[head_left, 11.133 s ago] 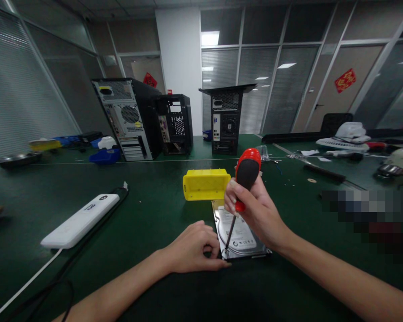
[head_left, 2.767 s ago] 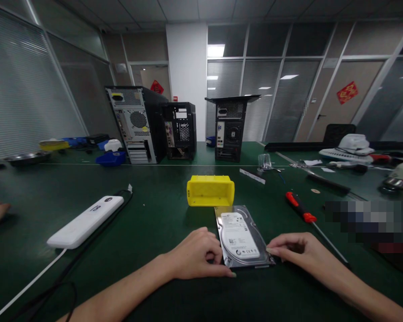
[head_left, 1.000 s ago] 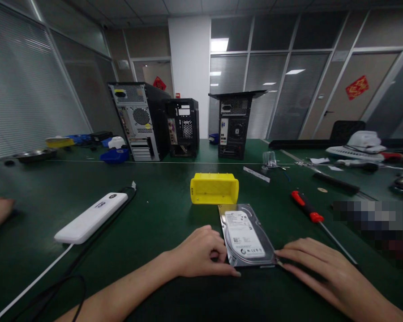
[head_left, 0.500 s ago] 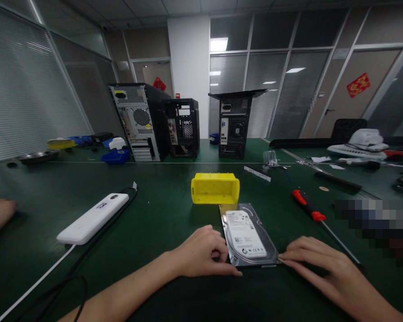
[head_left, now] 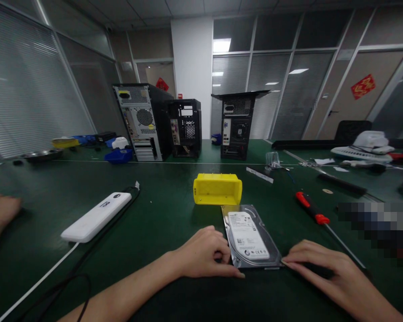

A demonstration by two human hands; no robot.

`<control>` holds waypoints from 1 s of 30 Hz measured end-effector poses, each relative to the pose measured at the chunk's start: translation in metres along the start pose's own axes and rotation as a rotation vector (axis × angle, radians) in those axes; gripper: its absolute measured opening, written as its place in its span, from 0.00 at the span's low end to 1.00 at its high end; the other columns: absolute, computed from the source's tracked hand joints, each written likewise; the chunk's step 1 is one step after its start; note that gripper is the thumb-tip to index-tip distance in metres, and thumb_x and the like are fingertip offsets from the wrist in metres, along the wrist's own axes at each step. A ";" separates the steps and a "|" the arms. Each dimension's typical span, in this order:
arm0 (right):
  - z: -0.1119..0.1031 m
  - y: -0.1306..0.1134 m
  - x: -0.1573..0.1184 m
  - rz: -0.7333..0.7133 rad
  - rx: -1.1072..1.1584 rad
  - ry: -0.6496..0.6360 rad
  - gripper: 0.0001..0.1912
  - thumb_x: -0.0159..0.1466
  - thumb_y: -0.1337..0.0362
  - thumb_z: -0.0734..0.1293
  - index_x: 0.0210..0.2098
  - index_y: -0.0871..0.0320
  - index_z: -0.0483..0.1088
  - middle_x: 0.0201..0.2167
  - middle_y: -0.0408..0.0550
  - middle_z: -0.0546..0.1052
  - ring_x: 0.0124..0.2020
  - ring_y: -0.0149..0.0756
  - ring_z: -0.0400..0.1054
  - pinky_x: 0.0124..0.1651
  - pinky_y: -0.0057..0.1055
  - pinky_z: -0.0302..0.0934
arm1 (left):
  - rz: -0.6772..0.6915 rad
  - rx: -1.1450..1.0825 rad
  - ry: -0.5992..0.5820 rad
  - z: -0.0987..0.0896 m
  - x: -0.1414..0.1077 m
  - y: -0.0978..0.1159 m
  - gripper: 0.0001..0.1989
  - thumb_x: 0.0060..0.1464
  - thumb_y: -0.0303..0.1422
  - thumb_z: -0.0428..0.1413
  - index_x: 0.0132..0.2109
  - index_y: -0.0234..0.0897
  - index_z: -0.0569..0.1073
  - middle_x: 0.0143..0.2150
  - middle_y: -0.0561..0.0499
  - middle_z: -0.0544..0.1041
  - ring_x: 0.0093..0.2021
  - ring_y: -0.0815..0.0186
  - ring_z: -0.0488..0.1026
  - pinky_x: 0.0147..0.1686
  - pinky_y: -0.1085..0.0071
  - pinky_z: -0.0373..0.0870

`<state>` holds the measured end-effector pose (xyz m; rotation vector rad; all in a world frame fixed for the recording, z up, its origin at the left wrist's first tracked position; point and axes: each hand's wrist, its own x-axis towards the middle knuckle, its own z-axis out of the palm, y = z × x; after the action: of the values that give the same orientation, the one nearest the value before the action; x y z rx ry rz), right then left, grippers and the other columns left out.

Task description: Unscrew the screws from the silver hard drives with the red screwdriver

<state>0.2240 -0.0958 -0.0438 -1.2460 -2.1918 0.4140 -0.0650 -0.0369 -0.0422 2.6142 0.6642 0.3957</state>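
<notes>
A hard drive with a white label lies flat on the green table. My left hand rests at its left side, fingers curled against the edge and thumb stretched along the near end. At the near right corner, my right hand pinches with thumb and fingertips. Something tiny seems to be between those fingertips, too small to make out. Just beyond the drive a yellow plastic bin lies on its side, its opening toward me and a few small specks inside.
A red and black screwdriver lies to the right. On the left are a white power strip, cables and another person's hand. Several computer cases stand at the back. A white helmet sits at the far right.
The whole view has shifted slightly, so everything appears a little further right. Both hands keep their places at the hard drive.
</notes>
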 end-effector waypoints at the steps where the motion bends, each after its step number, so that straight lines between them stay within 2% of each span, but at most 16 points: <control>1: 0.001 0.002 -0.001 0.000 0.000 -0.005 0.10 0.63 0.58 0.65 0.37 0.50 0.79 0.34 0.48 0.80 0.36 0.38 0.75 0.38 0.29 0.71 | 0.004 -0.002 0.000 0.000 0.000 0.000 0.21 0.53 0.44 0.61 0.22 0.34 0.67 0.20 0.61 0.61 0.25 0.74 0.62 0.32 0.73 0.51; 5: 0.004 0.008 -0.004 0.006 0.001 -0.013 0.10 0.63 0.59 0.65 0.38 0.50 0.78 0.36 0.47 0.79 0.38 0.37 0.75 0.41 0.29 0.70 | 0.014 -0.014 0.006 0.001 -0.001 -0.001 0.20 0.54 0.43 0.61 0.23 0.34 0.67 0.21 0.61 0.61 0.26 0.74 0.62 0.32 0.73 0.51; 9: 0.003 0.008 -0.004 -0.014 -0.012 -0.003 0.09 0.64 0.60 0.65 0.38 0.50 0.78 0.35 0.46 0.79 0.37 0.36 0.75 0.40 0.28 0.70 | 0.000 -0.009 -0.002 0.001 -0.001 -0.001 0.21 0.53 0.44 0.61 0.22 0.34 0.67 0.21 0.61 0.61 0.26 0.74 0.62 0.32 0.73 0.51; 21: 0.001 0.004 -0.005 -0.203 -0.166 0.043 0.08 0.63 0.64 0.65 0.40 0.53 0.76 0.35 0.46 0.79 0.37 0.33 0.75 0.39 0.25 0.70 | 0.017 0.005 0.004 0.003 -0.001 -0.003 0.20 0.54 0.44 0.60 0.23 0.34 0.68 0.21 0.61 0.62 0.26 0.74 0.62 0.32 0.73 0.51; 25: 0.000 0.007 -0.006 -0.219 -0.203 0.041 0.12 0.64 0.65 0.65 0.47 0.53 0.74 0.39 0.47 0.78 0.41 0.33 0.74 0.43 0.25 0.70 | 0.023 0.008 0.009 0.002 -0.001 -0.002 0.21 0.54 0.44 0.60 0.23 0.34 0.67 0.21 0.61 0.61 0.26 0.74 0.62 0.32 0.74 0.51; 30: -0.001 0.011 -0.007 -0.318 -0.301 0.002 0.18 0.64 0.66 0.64 0.53 0.49 0.71 0.40 0.47 0.78 0.41 0.33 0.74 0.42 0.26 0.71 | 0.008 0.008 -0.008 0.000 -0.001 0.000 0.20 0.54 0.43 0.61 0.23 0.34 0.68 0.21 0.61 0.62 0.26 0.74 0.62 0.32 0.74 0.51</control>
<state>0.2349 -0.0960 -0.0507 -1.0117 -2.4606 -0.0475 -0.0655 -0.0372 -0.0425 2.6248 0.6547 0.3859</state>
